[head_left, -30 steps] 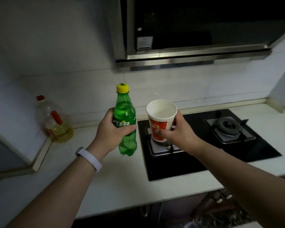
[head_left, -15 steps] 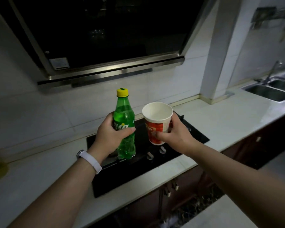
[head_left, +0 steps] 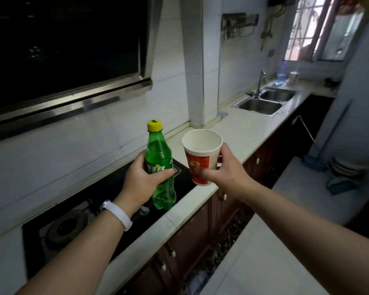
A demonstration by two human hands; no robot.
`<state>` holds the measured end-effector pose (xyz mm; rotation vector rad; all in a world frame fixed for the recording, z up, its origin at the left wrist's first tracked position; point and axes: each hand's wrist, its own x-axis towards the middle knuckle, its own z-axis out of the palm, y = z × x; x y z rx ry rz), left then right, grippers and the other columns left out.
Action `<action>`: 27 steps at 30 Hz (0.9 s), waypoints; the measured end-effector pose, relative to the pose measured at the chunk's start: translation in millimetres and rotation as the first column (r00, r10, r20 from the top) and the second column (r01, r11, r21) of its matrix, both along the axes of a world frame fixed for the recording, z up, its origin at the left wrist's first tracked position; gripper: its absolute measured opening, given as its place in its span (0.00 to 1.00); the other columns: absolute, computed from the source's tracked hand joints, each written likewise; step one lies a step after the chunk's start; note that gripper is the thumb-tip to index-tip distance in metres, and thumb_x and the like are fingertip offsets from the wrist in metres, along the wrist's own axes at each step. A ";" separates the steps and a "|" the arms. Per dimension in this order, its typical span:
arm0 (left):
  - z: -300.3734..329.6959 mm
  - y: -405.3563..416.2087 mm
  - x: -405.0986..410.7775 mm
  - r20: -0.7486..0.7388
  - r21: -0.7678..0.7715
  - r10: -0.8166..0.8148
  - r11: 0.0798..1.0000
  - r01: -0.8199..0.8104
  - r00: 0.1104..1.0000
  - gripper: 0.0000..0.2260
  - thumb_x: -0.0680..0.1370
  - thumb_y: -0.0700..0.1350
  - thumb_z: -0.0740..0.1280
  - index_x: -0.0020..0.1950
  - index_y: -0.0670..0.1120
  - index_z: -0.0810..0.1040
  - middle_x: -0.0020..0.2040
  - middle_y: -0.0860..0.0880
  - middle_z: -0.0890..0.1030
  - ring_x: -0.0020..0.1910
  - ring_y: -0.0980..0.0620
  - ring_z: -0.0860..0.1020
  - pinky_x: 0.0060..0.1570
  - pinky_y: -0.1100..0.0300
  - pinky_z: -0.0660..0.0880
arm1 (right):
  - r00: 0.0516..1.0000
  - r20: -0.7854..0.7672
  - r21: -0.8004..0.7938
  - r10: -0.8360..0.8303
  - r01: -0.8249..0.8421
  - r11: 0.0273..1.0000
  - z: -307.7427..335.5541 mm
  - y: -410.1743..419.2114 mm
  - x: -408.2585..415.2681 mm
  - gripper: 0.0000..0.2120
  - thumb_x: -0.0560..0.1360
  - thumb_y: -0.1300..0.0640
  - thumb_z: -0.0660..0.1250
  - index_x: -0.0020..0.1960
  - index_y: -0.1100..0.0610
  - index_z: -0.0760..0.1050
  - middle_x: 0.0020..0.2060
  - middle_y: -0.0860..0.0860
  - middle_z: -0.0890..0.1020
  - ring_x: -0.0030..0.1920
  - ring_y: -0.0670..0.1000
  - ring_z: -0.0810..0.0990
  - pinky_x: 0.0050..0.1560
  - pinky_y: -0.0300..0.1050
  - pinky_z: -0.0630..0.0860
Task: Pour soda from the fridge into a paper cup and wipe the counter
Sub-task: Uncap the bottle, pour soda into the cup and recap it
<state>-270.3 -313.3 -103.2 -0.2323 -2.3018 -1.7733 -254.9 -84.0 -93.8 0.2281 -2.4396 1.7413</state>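
View swings right since earlier frame: gas hob (head_left: 107,211) slides left, double sink (head_left: 262,101) now ahead. Left hand (head_left: 144,180) wraps green soda bottle (head_left: 160,165), yellow cap (head_left: 154,125) on, upright above hob. Right hand (head_left: 224,169) grips empty paper cup (head_left: 201,156) over counter (head_left: 239,133). Fetching done; uncapping, pouring, wiping remain. Range hood (head_left: 68,60) overhead; bare counter ahead, nothing blocking.

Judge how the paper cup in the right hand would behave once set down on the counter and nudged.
The paper cup looks empty and thin-walled, so probably very light and apt to slide or tip. It tapers to a narrow base, which likely makes it top-heavy. The right hand wraps its side; a firmer squeeze would probably dent it.
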 end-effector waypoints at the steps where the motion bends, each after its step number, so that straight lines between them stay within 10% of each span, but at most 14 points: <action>1: 0.3 9.4 -6.6 0.002 -0.003 -0.029 1.000 0.030 1.000 0.19 0.67 0.40 0.79 0.53 0.54 0.78 0.46 0.52 0.84 0.45 0.54 0.83 0.44 0.56 0.79 | 1.000 0.002 -0.008 -0.021 0.021 1.000 -1.6 10.1 -2.0 0.36 0.62 0.45 0.75 0.65 0.42 0.62 0.55 0.40 0.76 0.56 0.42 0.75 0.50 0.37 0.72; 7: -8.4 58.0 -59.2 0.041 0.022 -0.164 0.986 0.163 0.986 0.21 0.66 0.44 0.79 0.55 0.54 0.78 0.49 0.50 0.84 0.48 0.48 0.83 0.50 0.43 0.80 | 0.987 0.034 -0.026 -0.160 0.161 0.987 -17.1 60.1 -19.7 0.36 0.63 0.46 0.77 0.65 0.42 0.63 0.56 0.41 0.76 0.58 0.44 0.76 0.54 0.41 0.75; 27: -40.0 221.9 -307.9 0.043 0.065 -0.526 0.850 0.523 0.850 0.21 0.67 0.42 0.79 0.56 0.55 0.78 0.48 0.56 0.83 0.48 0.55 0.82 0.49 0.55 0.79 | 0.808 0.130 0.074 -0.575 0.570 0.818 -30.5 183.7 -157.4 0.34 0.68 0.54 0.77 0.67 0.45 0.62 0.56 0.43 0.76 0.53 0.40 0.75 0.46 0.32 0.71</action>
